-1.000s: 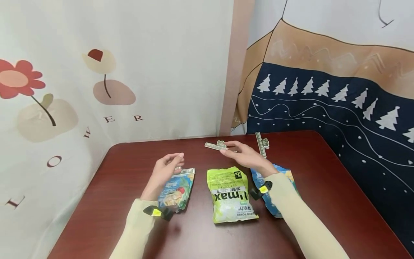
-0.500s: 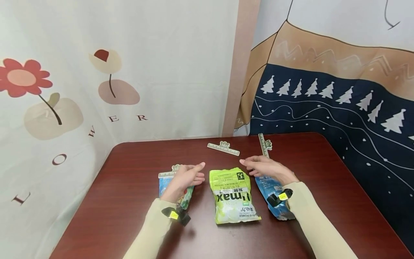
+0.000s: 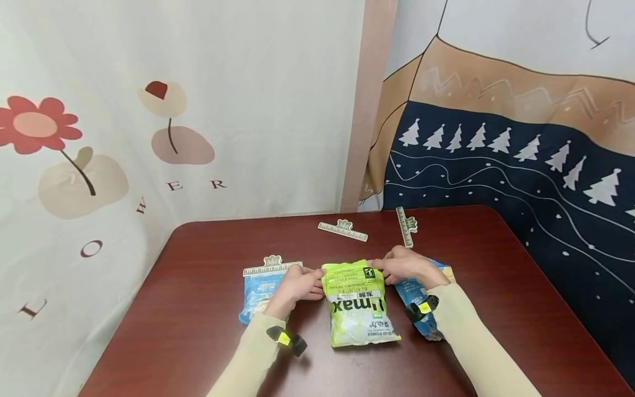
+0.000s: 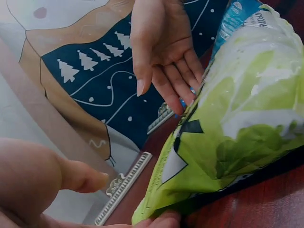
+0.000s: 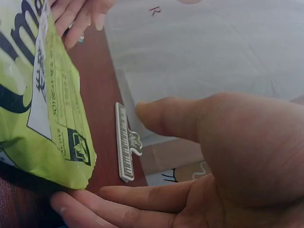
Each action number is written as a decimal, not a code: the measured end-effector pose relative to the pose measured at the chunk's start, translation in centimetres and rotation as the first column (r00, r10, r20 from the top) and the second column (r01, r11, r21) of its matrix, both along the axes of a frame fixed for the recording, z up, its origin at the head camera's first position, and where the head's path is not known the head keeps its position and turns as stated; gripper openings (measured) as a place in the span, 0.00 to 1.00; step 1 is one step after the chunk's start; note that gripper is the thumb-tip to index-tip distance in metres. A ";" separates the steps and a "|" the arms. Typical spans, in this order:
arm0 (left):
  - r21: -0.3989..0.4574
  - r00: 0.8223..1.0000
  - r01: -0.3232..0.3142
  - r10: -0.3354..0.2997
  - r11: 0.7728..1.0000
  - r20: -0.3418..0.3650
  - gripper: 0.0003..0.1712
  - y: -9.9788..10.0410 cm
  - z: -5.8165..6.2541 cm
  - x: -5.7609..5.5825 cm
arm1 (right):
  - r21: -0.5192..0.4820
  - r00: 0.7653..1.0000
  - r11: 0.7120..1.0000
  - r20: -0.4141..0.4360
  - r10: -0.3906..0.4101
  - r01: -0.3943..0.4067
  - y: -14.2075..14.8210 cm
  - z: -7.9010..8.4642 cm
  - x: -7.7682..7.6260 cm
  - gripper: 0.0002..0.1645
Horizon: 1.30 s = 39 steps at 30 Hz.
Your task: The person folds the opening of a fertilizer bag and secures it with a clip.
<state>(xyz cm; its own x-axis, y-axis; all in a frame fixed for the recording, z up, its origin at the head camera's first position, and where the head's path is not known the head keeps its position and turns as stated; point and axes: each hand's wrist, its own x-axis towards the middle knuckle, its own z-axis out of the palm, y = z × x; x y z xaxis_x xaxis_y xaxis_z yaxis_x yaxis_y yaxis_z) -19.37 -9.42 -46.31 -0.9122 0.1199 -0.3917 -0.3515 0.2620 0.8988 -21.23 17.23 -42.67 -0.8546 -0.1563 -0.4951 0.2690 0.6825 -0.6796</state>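
Note:
A green and white snack-style bag (image 3: 357,309), printed "Umax", lies in the middle of the table. My left hand (image 3: 297,288) is at its top left corner; in the left wrist view its fingertips (image 4: 164,221) tuck under the corner while the thumb stands away. At the top right corner is my right hand (image 3: 408,264), its fingers (image 5: 90,206) reaching under the bag's edge with the thumb raised apart. Beneath my left hand lies a blue pouch (image 3: 258,292) with a ruler-patterned clip (image 3: 273,267) along its top. My right hand partly covers another blue pouch (image 3: 414,300).
Two loose ruler-patterned clips lie near the table's back edge, one a long clip (image 3: 343,229) behind the green bag, the other an angled clip (image 3: 407,227) to the right. Printed curtains (image 3: 268,110) hang behind the reddish-brown table (image 3: 163,309).
The right hand has moved back from the long clip to the green bag's top right corner. The left hand has shifted right from the clipped pouch to the bag's top left corner.

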 end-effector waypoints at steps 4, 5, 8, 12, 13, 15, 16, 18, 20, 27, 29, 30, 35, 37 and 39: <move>0.019 1.000 0.005 -0.005 1.000 -0.006 0.21 0.3 -0.4 0.1 | 0.002 1.000 1.000 0.006 -0.004 0.004 0.0 -0.3 -0.2 0.31; 0.020 1.000 0.001 -0.001 1.000 -0.010 0.21 0.3 -0.5 0.1 | 0.002 1.000 1.000 0.005 0.001 -0.001 0.0 -0.4 -0.3 0.29; 0.020 1.000 -0.015 0.015 1.000 -0.014 0.18 0.6 -0.7 0.1 | 0.005 1.000 1.000 -0.002 0.016 -0.016 0.0 -1.0 -0.5 0.23; 0.018 1.000 -0.024 0.024 1.000 -0.016 0.16 0.8 -1.1 0.1 | 0.025 0.999 0.999 -0.037 0.033 -0.032 -0.2 -1.6 -0.6 0.15; 0.013 1.000 -0.023 0.023 1.000 -0.018 0.16 0.8 -1.3 0.2 | 0.029 0.998 0.999 -0.045 0.033 -0.032 -0.3 -1.7 -0.6 0.13; 0.007 0.999 -0.028 0.028 1.000 -0.016 0.15 0.9 -1.5 0.2 | 0.040 0.998 0.999 -0.056 0.031 -0.029 -0.3 -1.8 -0.5 0.11; 0.004 0.999 -0.030 0.030 1.000 -0.015 0.14 1.0 -1.6 0.2 | 0.041 0.998 0.999 -0.059 0.025 -0.023 -0.4 -1.8 -0.5 0.10; 0.001 0.999 -0.036 0.036 0.999 -0.015 0.12 1.1 -1.7 0.2 | 0.031 0.998 0.999 -0.060 0.009 -0.007 -0.4 -1.9 -0.4 0.10; 0.004 0.999 -0.045 0.045 0.999 -0.016 0.10 1.2 -1.7 0.2 | 0.016 0.999 1.000 -0.052 -0.004 0.005 -0.3 -2.0 -0.4 0.10; 0.012 0.996 -0.057 0.058 0.998 -0.060 0.07 1.5 -1.5 0.4 | -0.046 0.998 0.999 -0.053 -0.023 0.020 0.1 -2.4 -0.3 0.15; 0.011 0.995 -0.061 0.062 0.998 -0.075 0.08 1.5 -1.5 0.4 | -0.061 0.998 0.998 -0.068 -0.013 0.009 0.3 -2.6 -0.3 0.18; 0.011 0.995 -0.065 0.065 0.998 -0.079 0.08 1.5 -1.5 0.5 | -0.070 0.997 0.997 -0.075 -0.013 0.008 0.4 -2.7 -0.2 0.19; 0.045 0.988 -0.096 0.101 0.994 -0.119 0.07 1.6 -1.3 0.5 | -0.154 0.994 0.988 -0.106 -0.031 0.015 0.9 -2.8 0.2 0.13; 0.071 0.982 -0.113 0.122 0.991 -0.144 0.07 1.7 -1.2 0.4 | -0.204 0.992 0.979 -0.121 -0.044 0.019 1.0 -2.8 0.4 0.11; 0.099 0.975 -0.131 0.146 0.986 -0.167 0.06 1.7 -1.1 0.4 | -0.258 0.989 0.966 -0.134 -0.060 0.023 1.1 -2.8 0.4 0.11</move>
